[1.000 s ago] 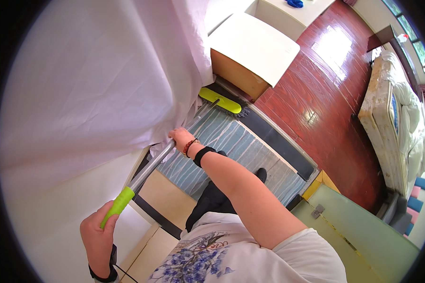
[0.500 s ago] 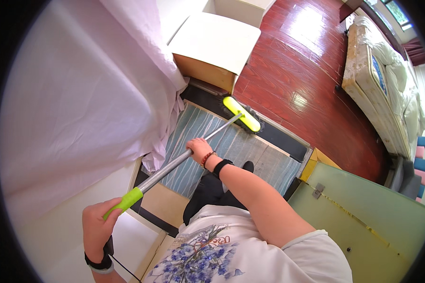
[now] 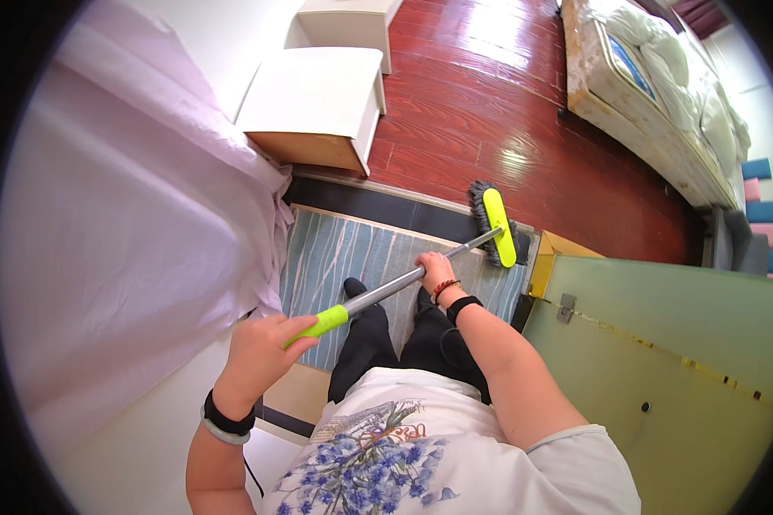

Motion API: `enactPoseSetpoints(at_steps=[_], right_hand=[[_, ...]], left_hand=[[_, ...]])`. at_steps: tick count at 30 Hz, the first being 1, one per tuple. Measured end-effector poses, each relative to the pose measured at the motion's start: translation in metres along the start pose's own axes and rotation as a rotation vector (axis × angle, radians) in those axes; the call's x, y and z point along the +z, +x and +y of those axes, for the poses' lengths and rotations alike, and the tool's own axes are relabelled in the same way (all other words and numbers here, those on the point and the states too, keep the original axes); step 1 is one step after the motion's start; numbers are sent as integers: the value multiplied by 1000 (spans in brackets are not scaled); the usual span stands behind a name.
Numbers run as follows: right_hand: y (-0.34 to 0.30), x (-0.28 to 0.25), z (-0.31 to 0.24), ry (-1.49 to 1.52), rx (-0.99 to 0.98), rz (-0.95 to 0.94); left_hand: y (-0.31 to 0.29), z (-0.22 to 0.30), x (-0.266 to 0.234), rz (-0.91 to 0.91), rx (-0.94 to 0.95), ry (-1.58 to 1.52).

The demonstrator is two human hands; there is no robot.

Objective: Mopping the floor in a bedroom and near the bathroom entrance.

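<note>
A dust mop [image 3: 500, 228] with a bright green head, dark grey fringe and silver pole reaches from my hands to the far right. Its head lies across the dark threshold strip [image 3: 378, 204], overlapping the edge of the red wood floor. My left hand [image 3: 262, 348] is closed round the green grip at the pole's near end. Farther along, my right hand [image 3: 435, 273] wraps the grey pole. Beneath the pole lies a blue-grey striped mat [image 3: 326, 257], with my dark shoes on it.
A white cabinet [image 3: 309, 90] stands beyond the threshold at left, beside a pale lilac curtain [image 3: 146, 223]. Frosted glass [image 3: 661, 343] closes off the right side. A mattress with white bedding [image 3: 636, 103] is at the far right, on the red wood floor [image 3: 455, 129].
The mop head has swept right along the threshold and turned more upright in view. Both hands moved right with the pole, and my view has shifted too.
</note>
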State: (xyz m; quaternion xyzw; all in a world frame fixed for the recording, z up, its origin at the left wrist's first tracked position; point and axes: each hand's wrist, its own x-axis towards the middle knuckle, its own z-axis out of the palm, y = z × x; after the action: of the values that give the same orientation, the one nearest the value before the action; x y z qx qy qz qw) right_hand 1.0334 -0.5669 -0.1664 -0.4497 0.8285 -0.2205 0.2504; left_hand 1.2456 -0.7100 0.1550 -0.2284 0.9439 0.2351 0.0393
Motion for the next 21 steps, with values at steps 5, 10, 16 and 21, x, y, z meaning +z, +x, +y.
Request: enactPoseSetpoints(at_steps=[5, 10, 16, 21], right_hand=[[-4, -12, 9, 34, 12, 151], [-6, -1, -22, -61, 2, 68], [-15, 7, -91, 49, -222, -88], [-29, 10, -110, 154, -297, -177]], left_hand=[[15, 24, -5, -92, 15, 55], [-13, 24, -17, -140, -149, 86], [-67, 46, -59, -38, -315, 99], [-96, 64, -65, 0, -451, -22]])
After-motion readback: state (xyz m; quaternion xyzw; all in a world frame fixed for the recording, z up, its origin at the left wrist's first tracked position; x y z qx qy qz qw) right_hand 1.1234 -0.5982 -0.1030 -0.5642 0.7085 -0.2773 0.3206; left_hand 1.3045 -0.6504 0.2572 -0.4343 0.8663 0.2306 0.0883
